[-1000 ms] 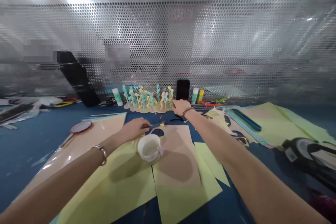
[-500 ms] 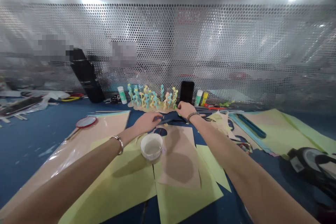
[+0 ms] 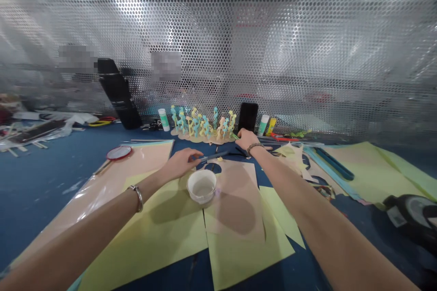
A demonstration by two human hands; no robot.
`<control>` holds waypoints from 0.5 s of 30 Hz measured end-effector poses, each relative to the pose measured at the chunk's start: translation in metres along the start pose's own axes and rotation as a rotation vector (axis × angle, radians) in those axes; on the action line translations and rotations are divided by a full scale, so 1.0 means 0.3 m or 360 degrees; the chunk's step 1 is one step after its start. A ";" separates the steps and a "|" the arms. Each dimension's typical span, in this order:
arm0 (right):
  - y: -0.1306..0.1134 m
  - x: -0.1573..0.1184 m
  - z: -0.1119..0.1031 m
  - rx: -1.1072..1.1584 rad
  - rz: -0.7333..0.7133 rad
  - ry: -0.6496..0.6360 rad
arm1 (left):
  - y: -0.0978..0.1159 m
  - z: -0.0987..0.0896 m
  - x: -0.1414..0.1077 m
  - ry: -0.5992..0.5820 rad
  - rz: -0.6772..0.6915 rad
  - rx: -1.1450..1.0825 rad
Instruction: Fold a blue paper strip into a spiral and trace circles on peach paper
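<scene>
From my distant place I count one paper-curl model, two hands, one white bowl, one slim dark tool. The left hand, now drawn leftward from half a second ago, half-curls at the tool; the right hand pinches narrowly near a small green piece at the model's right edge. Whether either grips, I cannot tell. One black bottle, one phone and two white-green sticks stand behind; the bowl stands before the tool.

Bowl on shts; figs on base behind, phone to R
</scene>
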State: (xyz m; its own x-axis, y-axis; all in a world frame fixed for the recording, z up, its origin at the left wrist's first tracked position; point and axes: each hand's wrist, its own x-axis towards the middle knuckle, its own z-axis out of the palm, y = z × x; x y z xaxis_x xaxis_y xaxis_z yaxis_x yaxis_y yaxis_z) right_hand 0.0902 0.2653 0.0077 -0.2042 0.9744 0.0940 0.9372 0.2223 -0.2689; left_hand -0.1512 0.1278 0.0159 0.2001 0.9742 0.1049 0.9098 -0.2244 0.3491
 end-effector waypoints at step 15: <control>0.117 -0.054 -0.070 0.0376 0.0058 0.0074 | -0.018 0.054 0.076 -0.0005 0.0052 0.0122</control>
State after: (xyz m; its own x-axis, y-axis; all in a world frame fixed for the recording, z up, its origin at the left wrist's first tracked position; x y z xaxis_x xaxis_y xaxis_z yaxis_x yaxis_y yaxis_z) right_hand 0.1323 0.2568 0.0168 -0.1528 0.9806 0.1226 0.8503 0.1937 -0.4893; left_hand -0.1457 0.1515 0.0013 0.2310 0.9665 0.1119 0.9279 -0.2535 0.2734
